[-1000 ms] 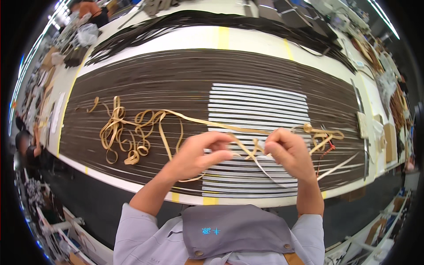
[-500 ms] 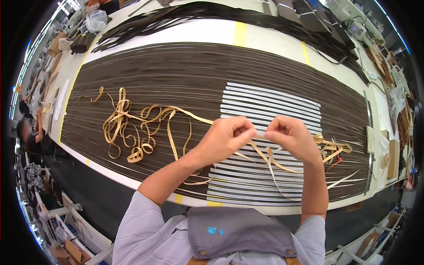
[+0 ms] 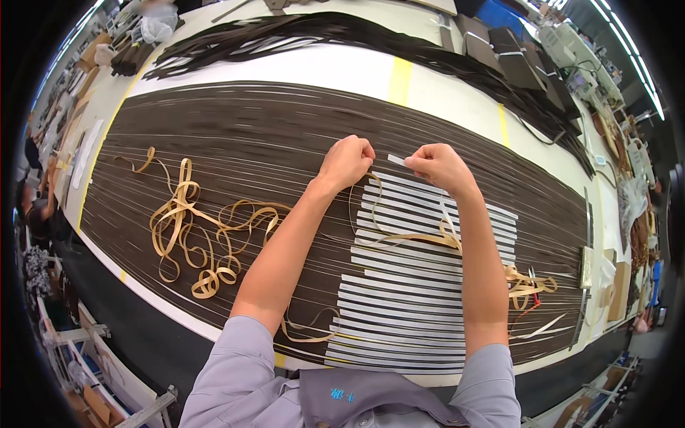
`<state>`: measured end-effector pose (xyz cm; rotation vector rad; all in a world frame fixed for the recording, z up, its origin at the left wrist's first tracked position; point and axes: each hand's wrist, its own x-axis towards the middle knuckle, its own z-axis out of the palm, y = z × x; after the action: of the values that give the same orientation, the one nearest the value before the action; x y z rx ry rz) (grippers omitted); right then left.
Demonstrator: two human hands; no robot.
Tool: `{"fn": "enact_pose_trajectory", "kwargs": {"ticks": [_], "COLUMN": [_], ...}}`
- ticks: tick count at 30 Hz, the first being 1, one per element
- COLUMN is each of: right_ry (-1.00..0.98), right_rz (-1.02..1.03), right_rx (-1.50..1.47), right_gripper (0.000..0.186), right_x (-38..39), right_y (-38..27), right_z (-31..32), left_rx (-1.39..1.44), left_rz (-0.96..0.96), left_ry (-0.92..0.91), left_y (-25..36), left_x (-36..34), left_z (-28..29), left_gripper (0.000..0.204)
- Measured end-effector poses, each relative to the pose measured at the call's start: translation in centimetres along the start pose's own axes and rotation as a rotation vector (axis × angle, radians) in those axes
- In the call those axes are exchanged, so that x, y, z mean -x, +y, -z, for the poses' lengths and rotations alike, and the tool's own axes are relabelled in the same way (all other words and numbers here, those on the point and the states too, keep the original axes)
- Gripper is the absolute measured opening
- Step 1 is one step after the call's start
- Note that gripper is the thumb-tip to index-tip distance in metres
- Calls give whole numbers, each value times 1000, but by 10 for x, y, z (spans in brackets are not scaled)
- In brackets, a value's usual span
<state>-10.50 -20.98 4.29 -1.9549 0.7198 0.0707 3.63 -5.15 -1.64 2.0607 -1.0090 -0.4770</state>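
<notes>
My right hand pinches a short white strip, whose free end points left, over the far edge of the white strip rows. Just left of it, my left hand is closed. A thin tan ribbon curls up close under its fingertips, and what those fingers hold is hidden. The white strips lie in parallel rows on long dark brown strips covering the table. Both hands are above the dark strips, apart from each other.
Tangled tan ribbon lies on the left of the dark strips. More tan ribbon and a red-handled tool are at the right. A bundle of dark strips runs along the back. A person is at the far left.
Both hands have moved away from me, past the far end of the white rows, and spread apart. A white strip now sticks out of my right hand's pinch.
</notes>
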Motion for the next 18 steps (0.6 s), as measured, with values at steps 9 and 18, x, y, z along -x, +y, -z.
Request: {"fn": "enact_pose_trajectory", "kwargs": {"ticks": [9,18], "right_ry": [37,29], "right_rz": [0,7], "right_rx": [117,187], "right_gripper": [24,24], "right_x": [-21,-24], "right_y": [2,-4], "right_z": [-19,-28], "left_rx": [50,-22], "left_rz": [-7,-12], "left_ry": [-46,-23], "left_y": [-1,-5], "left_x": [-3,-5], "left_z": [14,10], "left_gripper": [13,14]}}
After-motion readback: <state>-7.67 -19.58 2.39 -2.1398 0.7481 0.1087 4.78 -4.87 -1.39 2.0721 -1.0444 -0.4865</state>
